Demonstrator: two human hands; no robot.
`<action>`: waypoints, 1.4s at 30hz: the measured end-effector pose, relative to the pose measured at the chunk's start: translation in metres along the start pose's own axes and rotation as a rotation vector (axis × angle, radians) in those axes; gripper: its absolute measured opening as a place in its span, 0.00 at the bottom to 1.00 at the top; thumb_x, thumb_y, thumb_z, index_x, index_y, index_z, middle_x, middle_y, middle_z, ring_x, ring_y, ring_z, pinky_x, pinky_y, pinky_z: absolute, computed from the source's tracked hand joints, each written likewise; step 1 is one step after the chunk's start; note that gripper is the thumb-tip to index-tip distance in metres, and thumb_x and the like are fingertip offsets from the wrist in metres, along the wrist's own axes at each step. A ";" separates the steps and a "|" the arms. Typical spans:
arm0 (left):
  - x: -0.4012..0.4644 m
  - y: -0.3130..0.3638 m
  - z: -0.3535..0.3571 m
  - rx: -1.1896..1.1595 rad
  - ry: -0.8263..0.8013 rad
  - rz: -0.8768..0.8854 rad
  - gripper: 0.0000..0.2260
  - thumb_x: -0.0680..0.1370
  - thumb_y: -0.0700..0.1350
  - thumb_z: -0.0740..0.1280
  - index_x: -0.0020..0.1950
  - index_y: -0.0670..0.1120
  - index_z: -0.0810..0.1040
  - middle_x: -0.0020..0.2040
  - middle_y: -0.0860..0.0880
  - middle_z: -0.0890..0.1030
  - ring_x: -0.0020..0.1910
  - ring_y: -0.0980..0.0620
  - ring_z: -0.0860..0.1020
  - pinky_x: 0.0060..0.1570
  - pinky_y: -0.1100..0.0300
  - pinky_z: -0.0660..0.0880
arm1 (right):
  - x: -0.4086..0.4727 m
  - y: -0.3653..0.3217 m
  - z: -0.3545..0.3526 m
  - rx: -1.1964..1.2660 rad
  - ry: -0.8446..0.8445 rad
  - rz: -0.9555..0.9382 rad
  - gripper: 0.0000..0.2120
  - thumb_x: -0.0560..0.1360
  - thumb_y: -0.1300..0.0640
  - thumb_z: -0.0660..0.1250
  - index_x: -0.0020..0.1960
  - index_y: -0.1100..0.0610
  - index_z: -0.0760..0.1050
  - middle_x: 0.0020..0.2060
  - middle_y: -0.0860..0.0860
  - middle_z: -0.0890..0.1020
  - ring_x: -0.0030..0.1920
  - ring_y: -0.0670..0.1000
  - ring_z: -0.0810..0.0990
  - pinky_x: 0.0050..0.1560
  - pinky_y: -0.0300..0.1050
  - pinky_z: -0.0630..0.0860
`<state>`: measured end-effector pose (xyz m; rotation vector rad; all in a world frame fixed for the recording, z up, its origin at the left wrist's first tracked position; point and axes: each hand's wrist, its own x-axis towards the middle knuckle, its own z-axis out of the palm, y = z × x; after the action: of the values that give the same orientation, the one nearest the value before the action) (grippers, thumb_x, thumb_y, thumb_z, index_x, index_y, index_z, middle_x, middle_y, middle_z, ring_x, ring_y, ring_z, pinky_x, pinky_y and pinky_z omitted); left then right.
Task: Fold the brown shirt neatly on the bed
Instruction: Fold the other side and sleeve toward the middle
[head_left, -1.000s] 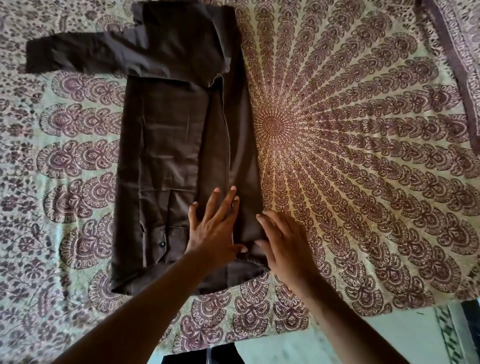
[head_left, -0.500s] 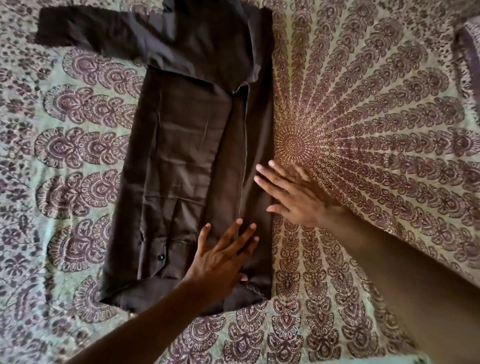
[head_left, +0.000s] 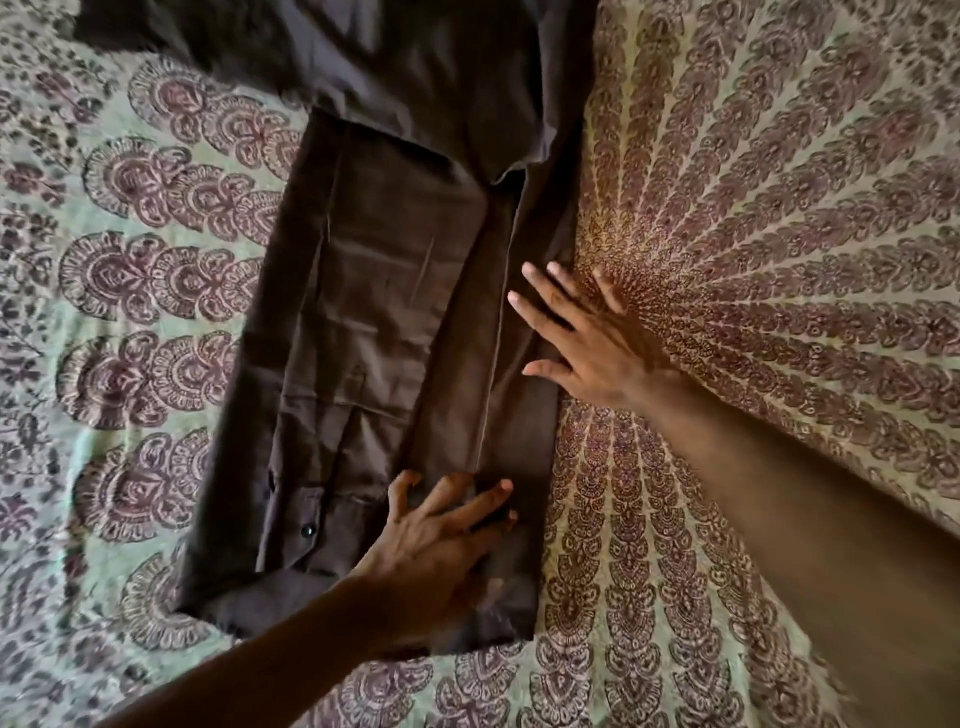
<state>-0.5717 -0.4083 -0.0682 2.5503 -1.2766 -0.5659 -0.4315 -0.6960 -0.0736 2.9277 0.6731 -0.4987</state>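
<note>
Head view: both hands, left (head_left: 441, 540) and right (head_left: 587, 338), press flat on the brown shirt (head_left: 374, 322)

A pale green printed bedspread (head_left: 753, 218) covers the whole surface, patterned with maroon feather-like motifs that radiate outward from one central medallion (head_left: 618, 291).

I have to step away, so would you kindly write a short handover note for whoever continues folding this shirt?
Left hand: fingers spread, pressing the brown shirt near its hem.
Right hand: open, flat across the shirt's right folded edge, partly on the patterned bedsheet.
Shirt: lies lengthwise on the bedsheet.
Done: right side folded inward, one sleeve laid down the body.
Left: the other sleeve juts out at top left; fold that side in, then fold the length.
</note>
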 end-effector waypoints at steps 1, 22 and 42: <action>0.005 0.002 -0.002 0.013 0.031 0.005 0.27 0.72 0.65 0.67 0.69 0.58 0.76 0.74 0.56 0.72 0.66 0.48 0.68 0.52 0.32 0.75 | -0.007 -0.006 0.002 -0.004 0.021 -0.035 0.39 0.82 0.30 0.44 0.85 0.51 0.47 0.84 0.53 0.45 0.84 0.55 0.45 0.80 0.69 0.50; 0.060 -0.004 -0.051 0.019 -0.309 -0.283 0.65 0.62 0.68 0.77 0.83 0.45 0.38 0.79 0.49 0.24 0.77 0.46 0.23 0.64 0.27 0.24 | 0.019 -0.009 -0.019 0.125 -0.075 -0.076 0.45 0.77 0.26 0.52 0.84 0.45 0.38 0.84 0.47 0.38 0.84 0.54 0.41 0.78 0.72 0.51; 0.148 -0.049 -0.079 0.082 -0.078 -0.263 0.67 0.58 0.76 0.70 0.84 0.43 0.43 0.84 0.44 0.39 0.83 0.46 0.41 0.76 0.37 0.38 | 0.068 0.073 -0.006 0.113 0.115 -0.123 0.31 0.84 0.37 0.48 0.84 0.46 0.50 0.84 0.51 0.49 0.84 0.54 0.50 0.77 0.64 0.57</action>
<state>-0.4216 -0.4955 -0.0504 2.8128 -1.0116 -0.6832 -0.3401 -0.7329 -0.0887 3.0536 0.8707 -0.3946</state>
